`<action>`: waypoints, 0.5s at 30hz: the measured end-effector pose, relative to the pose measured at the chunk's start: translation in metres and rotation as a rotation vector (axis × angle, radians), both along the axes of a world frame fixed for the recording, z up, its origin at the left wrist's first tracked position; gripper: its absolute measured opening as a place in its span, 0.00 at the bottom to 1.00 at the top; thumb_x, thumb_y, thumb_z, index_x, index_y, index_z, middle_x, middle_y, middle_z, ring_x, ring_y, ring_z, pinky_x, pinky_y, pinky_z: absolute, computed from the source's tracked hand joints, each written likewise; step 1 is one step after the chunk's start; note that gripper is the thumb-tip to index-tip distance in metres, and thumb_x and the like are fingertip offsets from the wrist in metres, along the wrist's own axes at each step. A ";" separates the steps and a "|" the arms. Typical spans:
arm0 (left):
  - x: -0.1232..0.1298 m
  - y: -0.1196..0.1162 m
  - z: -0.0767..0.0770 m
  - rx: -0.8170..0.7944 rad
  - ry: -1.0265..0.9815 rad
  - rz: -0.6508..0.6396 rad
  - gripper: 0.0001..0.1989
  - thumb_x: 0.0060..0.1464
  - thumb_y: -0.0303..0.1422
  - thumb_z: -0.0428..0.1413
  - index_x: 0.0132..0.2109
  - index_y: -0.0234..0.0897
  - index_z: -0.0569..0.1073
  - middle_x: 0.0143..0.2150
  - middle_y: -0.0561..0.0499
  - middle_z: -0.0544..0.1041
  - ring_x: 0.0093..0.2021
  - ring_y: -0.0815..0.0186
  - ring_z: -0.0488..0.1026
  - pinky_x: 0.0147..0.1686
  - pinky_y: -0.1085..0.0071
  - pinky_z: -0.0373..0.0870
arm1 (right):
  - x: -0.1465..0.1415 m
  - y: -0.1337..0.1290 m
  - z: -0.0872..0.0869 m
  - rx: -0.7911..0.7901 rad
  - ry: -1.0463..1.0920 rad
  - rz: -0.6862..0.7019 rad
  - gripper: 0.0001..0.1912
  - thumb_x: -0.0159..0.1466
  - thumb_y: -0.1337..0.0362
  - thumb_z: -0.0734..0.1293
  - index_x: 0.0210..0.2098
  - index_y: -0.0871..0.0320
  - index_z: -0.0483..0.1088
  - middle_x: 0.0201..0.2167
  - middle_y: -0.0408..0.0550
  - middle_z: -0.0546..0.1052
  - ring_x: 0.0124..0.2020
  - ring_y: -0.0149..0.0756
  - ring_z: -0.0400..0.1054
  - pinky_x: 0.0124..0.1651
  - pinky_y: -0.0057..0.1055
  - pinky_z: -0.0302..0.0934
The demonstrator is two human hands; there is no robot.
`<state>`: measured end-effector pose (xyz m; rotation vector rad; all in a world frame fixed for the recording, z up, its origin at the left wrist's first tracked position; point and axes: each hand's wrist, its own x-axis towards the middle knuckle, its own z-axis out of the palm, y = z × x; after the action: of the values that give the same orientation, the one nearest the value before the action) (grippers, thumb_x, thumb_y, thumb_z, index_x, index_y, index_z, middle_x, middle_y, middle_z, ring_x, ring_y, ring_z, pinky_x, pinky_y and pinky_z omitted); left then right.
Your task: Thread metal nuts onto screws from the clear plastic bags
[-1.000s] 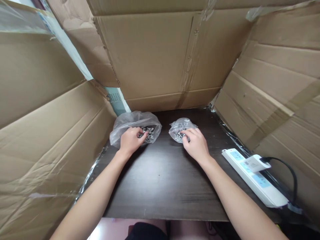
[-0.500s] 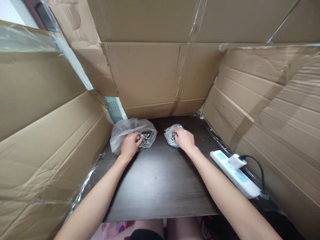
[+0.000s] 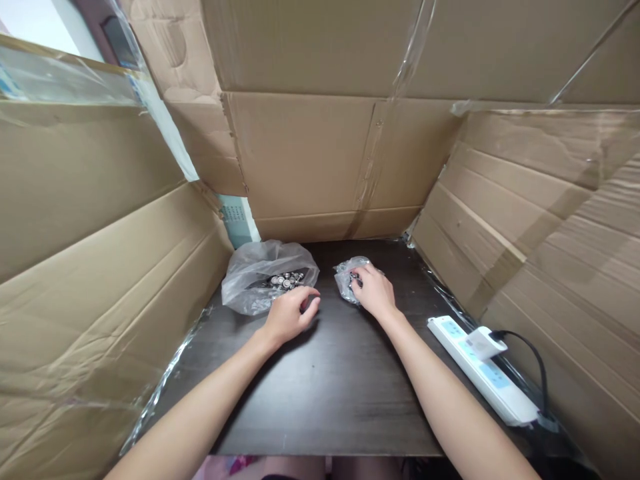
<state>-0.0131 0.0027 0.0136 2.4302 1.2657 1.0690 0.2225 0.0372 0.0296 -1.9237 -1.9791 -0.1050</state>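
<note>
On the left of the dark tabletop, a clear plastic bag (image 3: 245, 280) lies with its mouth open, showing several round, silvery metal pieces (image 3: 283, 280). Just in front of its right side is my left hand (image 3: 291, 315), fingers curled and thumb near the index finger; whatever is between them is too small to make out. My right hand (image 3: 375, 290) reaches into a smaller clear bag (image 3: 345, 283) on the right. Its fingers are bent over small dark and shiny metal parts (image 3: 356, 279), and the fingertips are partly hidden there.
Cardboard walls (image 3: 320, 153) enclose the back and both sides of the table (image 3: 320, 400). Along the right edge lies a white power strip (image 3: 485, 373) with a white plug-in adapter (image 3: 484, 343) and a black cable (image 3: 537, 360). Clear tape lines the side edges.
My left hand has left the larger bag, moving right and toward me. My right hand stays at the smaller bag. The whole view has shifted slightly.
</note>
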 end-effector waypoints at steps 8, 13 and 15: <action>0.005 0.003 -0.006 -0.067 0.014 -0.060 0.11 0.65 0.35 0.51 0.45 0.36 0.77 0.27 0.53 0.71 0.29 0.66 0.70 0.33 0.70 0.64 | -0.009 0.005 -0.004 -0.031 -0.019 -0.048 0.15 0.68 0.64 0.64 0.48 0.54 0.80 0.50 0.51 0.78 0.51 0.44 0.72 0.51 0.34 0.62; 0.010 0.000 -0.007 -0.096 0.036 -0.143 0.11 0.65 0.36 0.52 0.46 0.37 0.77 0.28 0.53 0.72 0.28 0.66 0.70 0.32 0.71 0.64 | -0.007 0.007 -0.008 -0.015 0.092 -0.046 0.14 0.67 0.65 0.65 0.47 0.55 0.80 0.48 0.50 0.79 0.51 0.44 0.70 0.52 0.35 0.61; 0.011 0.000 -0.007 -0.109 0.046 -0.171 0.12 0.65 0.37 0.53 0.46 0.36 0.77 0.27 0.53 0.72 0.28 0.66 0.70 0.32 0.71 0.65 | -0.008 0.008 -0.010 -0.012 0.140 -0.058 0.13 0.66 0.66 0.65 0.46 0.56 0.80 0.48 0.51 0.79 0.51 0.45 0.70 0.52 0.36 0.60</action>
<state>-0.0025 0.0022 0.0069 2.4418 1.0756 0.8797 0.2150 0.0453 0.0199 -1.9401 -1.8381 0.0258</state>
